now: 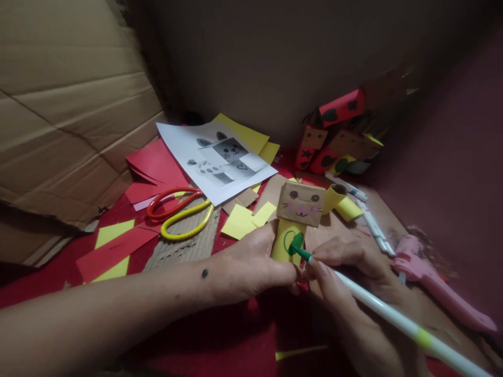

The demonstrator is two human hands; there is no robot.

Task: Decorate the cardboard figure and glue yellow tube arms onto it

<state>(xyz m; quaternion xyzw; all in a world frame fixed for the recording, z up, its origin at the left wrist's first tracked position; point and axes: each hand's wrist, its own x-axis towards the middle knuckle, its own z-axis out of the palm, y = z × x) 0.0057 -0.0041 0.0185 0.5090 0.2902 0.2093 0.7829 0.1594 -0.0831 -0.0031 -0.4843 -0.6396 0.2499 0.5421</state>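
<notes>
My left hand (pixel 251 262) is wrapped round a small cat figure with a yellow paper tube body (pixel 281 246) and a square cardboard head (pixel 302 204). The head bears drawn eyes, whiskers and a mouth. Between the fingers of my right hand (pixel 353 283) is a white felt-tip marker (pixel 377 303) with a green tip. Its tip touches the yellow body at a heart outline, whose right half is coloured green. My left fingertips behind the tube are partly hidden.
A printed cat picture (pixel 228 162) lies behind, with red-and-yellow-handled scissors (pixel 184 214) to its left front. Red paper (pixel 153 162) and yellow scraps (pixel 238 222) are scattered about. Several finished figures (pixel 341 131), markers (pixel 373 228) and a pink glue gun (pixel 436 283) lie to the right.
</notes>
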